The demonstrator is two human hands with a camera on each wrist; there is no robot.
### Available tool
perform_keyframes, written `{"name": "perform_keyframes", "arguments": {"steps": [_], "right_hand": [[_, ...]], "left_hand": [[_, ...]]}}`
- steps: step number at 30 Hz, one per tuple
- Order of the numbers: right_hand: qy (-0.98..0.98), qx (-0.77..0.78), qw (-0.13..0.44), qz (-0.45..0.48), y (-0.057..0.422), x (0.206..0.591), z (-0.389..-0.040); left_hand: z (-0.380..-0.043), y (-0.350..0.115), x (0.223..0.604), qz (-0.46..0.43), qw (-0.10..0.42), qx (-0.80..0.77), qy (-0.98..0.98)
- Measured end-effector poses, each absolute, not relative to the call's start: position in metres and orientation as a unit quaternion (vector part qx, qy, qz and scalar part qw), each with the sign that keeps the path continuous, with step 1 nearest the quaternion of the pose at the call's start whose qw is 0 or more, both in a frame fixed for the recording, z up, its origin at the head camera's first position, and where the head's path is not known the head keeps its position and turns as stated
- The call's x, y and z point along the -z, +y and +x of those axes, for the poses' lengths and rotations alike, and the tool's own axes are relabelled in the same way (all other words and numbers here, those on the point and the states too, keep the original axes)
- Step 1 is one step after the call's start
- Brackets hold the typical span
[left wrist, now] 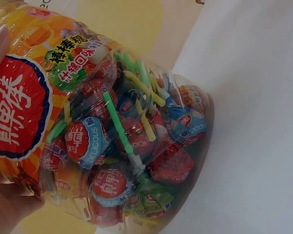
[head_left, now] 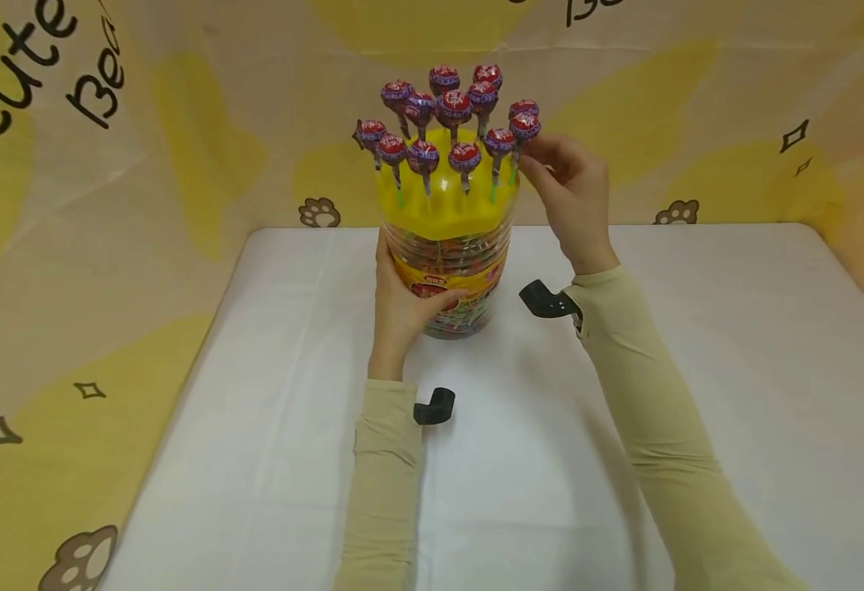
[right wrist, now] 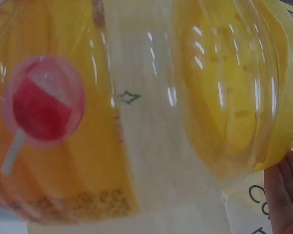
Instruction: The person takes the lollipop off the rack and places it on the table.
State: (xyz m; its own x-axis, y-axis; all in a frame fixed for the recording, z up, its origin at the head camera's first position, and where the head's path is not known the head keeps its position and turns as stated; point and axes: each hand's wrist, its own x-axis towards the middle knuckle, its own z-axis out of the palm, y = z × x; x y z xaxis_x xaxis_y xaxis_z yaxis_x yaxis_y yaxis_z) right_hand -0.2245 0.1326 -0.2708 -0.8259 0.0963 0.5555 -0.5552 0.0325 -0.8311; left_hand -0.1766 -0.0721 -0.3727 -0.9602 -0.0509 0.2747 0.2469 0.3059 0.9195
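Note:
A clear plastic candy jar (head_left: 476,256) full of wrapped lollipops stands upright at the table's far edge. Its yellow top (head_left: 446,215) bears several lollipops in red and purple wrappers, sticks down. My left hand (head_left: 398,308) holds the jar's left side, thumb across the label; its other fingers are mostly hidden behind. At the top's right rim my right hand (head_left: 578,201) pinches the stick of a lollipop (head_left: 526,128). The left wrist view shows blue, red and green wrapped candies inside the jar (left wrist: 136,131). Part of my right hand (right wrist: 285,195) appears beside the yellow rim in the right wrist view.
A white-covered table (head_left: 306,460) lies under the jar. Behind it and to the sides hangs a yellow and cream patterned cloth (head_left: 646,107). Black wrist mounts (head_left: 547,300) stick out from both sleeves.

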Motion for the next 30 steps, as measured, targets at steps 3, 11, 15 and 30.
{"name": "perform_keyframes", "arguments": {"steps": [3, 11, 15, 30], "right_hand": [[-0.655, -0.702, 0.234, 0.153, 0.13, 0.268, -0.227], [-0.639, -0.718, 0.24, 0.134, 0.128, 0.264, -0.231], [-0.619, -0.736, 0.24, 0.132, 0.127, 0.261, -0.234], [-0.548, -0.801, 0.221, 0.094, 0.148, 0.28, -0.22]], "left_hand": [[-0.177, -0.073, 0.372, -0.062, 0.128, 0.585, -0.799], [-0.178, -0.073, 0.371, -0.066, 0.127, 0.58, -0.802], [-0.179, -0.073, 0.371, -0.067, 0.126, 0.571, -0.809], [-0.178, -0.074, 0.375, -0.067, 0.119, 0.569, -0.811]]}}
